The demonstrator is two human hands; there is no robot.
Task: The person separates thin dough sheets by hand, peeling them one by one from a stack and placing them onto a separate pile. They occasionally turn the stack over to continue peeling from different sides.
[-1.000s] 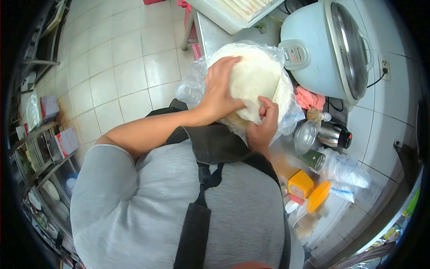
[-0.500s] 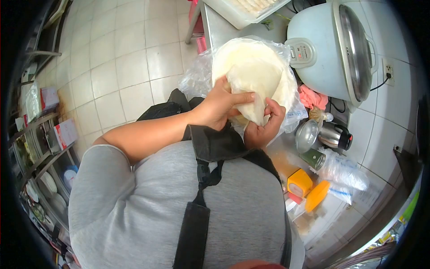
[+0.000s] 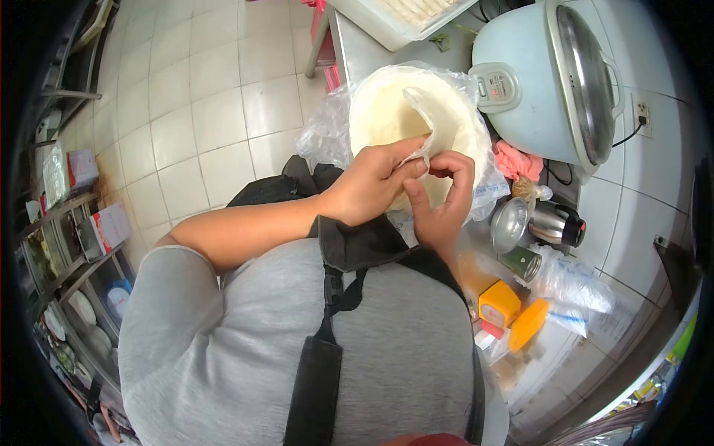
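A thin, pale spring roll wrapper [image 3: 429, 119] stands lifted and nearly edge-on above a round stack of wrappers [image 3: 370, 97]. My left hand [image 3: 378, 177] is closed on its near edge, thumb and fingers pinching it. My right hand [image 3: 445, 195] meets the same edge from the other side, with its fingers curled against the sheet and its thumb lower. Part of the right hand's grip is hidden by the fingers. Clear plastic bag [image 3: 325, 128] material spreads around and beneath the stack.
A white tray [image 3: 407, 31] of pale rolls stands at the back of the metal table. To the right are a large rice cooker [image 3: 513, 67], a pink cloth [image 3: 518, 159], a metal bowl [image 3: 509, 225], a steel flask [image 3: 549, 223] and a yellow box [image 3: 499, 303]. Shelves line the left.
The wrapper has gone from lying broad and draped over my fingers to standing narrow and edge-on. Both hands have shifted slightly, and my left fingers have moved closer to my right.
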